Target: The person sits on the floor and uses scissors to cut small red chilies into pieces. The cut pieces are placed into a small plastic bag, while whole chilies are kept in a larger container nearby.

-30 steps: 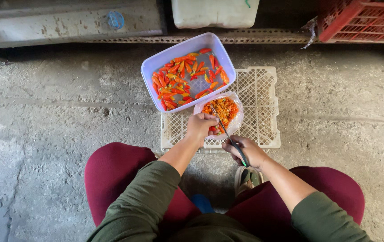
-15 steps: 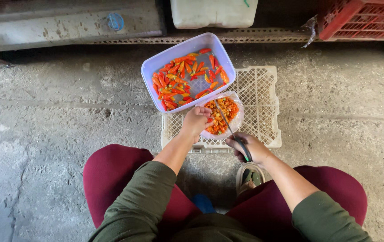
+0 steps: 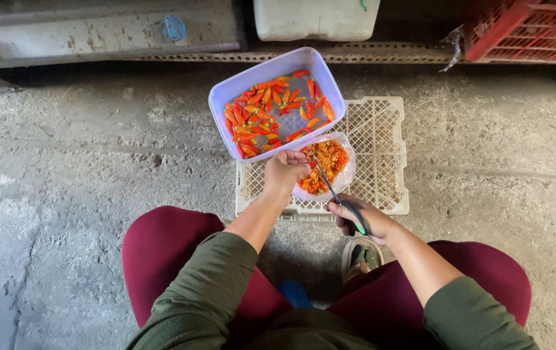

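Note:
A pale purple plastic tub (image 3: 226, 97) holds several whole red and orange chili peppers (image 3: 261, 116). It rests on the far left part of an upturned cream plastic crate (image 3: 381, 142). Beside it, a clear plastic bag (image 3: 346, 175) holds cut chili pieces (image 3: 330, 162). My left hand (image 3: 285, 172) is closed at the bag's left edge, pinching a chili. My right hand (image 3: 359, 217) grips green-handled scissors (image 3: 339, 198), whose blades point up over the bag toward my left fingers.
Rough concrete floor surrounds the crate. A red plastic crate (image 3: 524, 29) stands at the far right, a white container (image 3: 317, 16) at the far middle, and a perforated metal strip (image 3: 381, 52) runs along the back. My knees in maroon trousers (image 3: 167, 253) frame the near side.
My left hand has shifted from the bag's rim to a spot nearer the tub's edge. The scissors stay over the bag, their blades now close to my left fingers.

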